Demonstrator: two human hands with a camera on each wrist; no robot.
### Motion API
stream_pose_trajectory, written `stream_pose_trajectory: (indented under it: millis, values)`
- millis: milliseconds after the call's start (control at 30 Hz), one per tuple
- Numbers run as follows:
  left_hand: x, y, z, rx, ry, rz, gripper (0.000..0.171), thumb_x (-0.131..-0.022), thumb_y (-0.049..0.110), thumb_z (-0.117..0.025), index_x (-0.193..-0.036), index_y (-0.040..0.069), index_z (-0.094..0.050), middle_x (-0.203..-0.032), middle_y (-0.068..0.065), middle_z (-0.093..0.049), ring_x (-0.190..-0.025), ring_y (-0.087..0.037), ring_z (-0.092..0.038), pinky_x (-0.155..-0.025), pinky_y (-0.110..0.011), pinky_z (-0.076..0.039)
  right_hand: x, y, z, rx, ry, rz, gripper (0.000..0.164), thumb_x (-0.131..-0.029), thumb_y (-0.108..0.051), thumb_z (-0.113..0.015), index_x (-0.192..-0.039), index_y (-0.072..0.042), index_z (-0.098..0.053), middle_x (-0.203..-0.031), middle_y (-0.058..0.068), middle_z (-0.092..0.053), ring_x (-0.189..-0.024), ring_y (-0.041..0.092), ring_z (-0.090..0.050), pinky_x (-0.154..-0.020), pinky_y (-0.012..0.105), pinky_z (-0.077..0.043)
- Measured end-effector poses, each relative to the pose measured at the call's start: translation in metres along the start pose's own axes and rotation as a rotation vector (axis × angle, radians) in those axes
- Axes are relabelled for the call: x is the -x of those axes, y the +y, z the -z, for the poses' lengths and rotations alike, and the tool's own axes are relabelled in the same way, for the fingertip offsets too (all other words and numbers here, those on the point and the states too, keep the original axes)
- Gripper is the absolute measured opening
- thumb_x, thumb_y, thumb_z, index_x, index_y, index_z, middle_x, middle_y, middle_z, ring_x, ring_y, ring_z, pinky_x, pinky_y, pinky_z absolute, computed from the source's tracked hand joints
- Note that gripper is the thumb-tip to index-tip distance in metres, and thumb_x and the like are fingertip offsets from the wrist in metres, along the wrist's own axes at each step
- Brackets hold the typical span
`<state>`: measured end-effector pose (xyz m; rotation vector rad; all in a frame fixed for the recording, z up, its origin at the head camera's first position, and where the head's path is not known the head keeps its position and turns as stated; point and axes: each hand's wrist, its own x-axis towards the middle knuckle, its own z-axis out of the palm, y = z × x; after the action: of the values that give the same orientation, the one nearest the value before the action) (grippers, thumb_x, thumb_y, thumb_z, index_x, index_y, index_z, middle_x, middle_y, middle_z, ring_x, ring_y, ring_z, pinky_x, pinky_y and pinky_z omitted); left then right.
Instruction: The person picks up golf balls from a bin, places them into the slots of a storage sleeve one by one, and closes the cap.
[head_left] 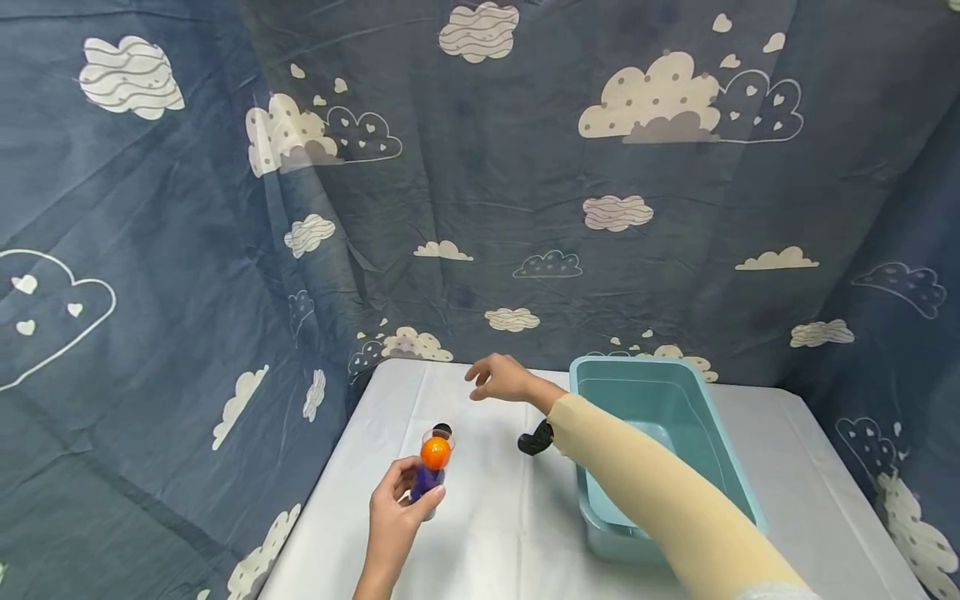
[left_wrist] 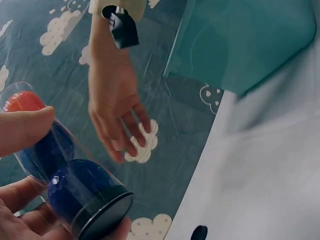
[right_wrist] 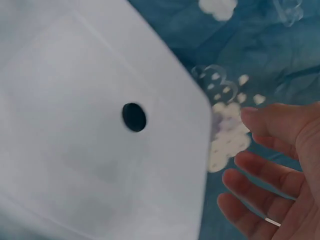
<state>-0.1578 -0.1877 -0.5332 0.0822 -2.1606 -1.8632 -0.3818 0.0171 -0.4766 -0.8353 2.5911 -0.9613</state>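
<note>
Item: clear tube (head_left: 427,482), located in L hand (head_left: 401,500), left of ctr. over white table (head_left: 480,542). Contents, per L wrist view: orange ball (head_left: 436,453) at one end, dk. blue balls (left_wrist: 85,187) behind it, dark cap (left_wrist: 107,217) at opp. end. Orange end points away from wearer in head view.

L hand: closed round tube, thumb one side, fingers the other; grip on tube confirmed. R hand (head_left: 506,377): raised nr. far edge of table, well apart from tube; fingers loosely bent and spread, thumb clear of them, nothing held.

Blk. disc (right_wrist: 134,117): lies flat on table; in head view shows just beyond tube's orange end, partly seen thru tube rim.

R arm: pale yellow sleeve (head_left: 660,492), blk. device (left_wrist: 122,32) at wrist. Sleeve crosses in front of teal bin (head_left: 615,546) in head view, hiding part of interior. Bin stands on R side of table, open top.

Surround: dk. blue cloth (head_left: 487,167) w/ pale cloud & heart prints, hung behind table & at both sides.
</note>
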Motion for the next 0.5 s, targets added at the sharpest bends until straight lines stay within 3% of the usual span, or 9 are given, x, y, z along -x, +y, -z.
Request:
stream_pose_trajectory:
  millis: [200,500]
  values:
    - [0.006,-0.005,0.013,0.019,0.044,0.024,0.047,-0.078,0.019,-0.089,-0.117,0.010,-0.065,-0.113,-0.008,-0.068,-0.102,-0.025,-0.065,-0.084,-0.033,-0.054,-0.018,0.009,-0.036,0.076,-0.018,-0.081,0.034,-0.088,-0.020,-0.078,-0.120,-0.009,-0.072,-0.108,0.008,-0.071,-0.098,0.023,-0.066,-0.082,0.039,-0.055]
    - [0.009,-0.008,0.015,0.034,0.049,0.042,0.046,-0.078,0.017,-0.088,-0.117,0.010,-0.065,-0.113,-0.008,-0.068,-0.101,-0.025,-0.064,-0.085,-0.030,-0.054,-0.033,0.015,-0.078,0.090,-0.078,-0.111,0.044,-0.089,-0.021,-0.076,-0.131,-0.009,-0.066,-0.128,0.017,-0.065,-0.118,0.032,-0.061,-0.100,0.047,-0.047]
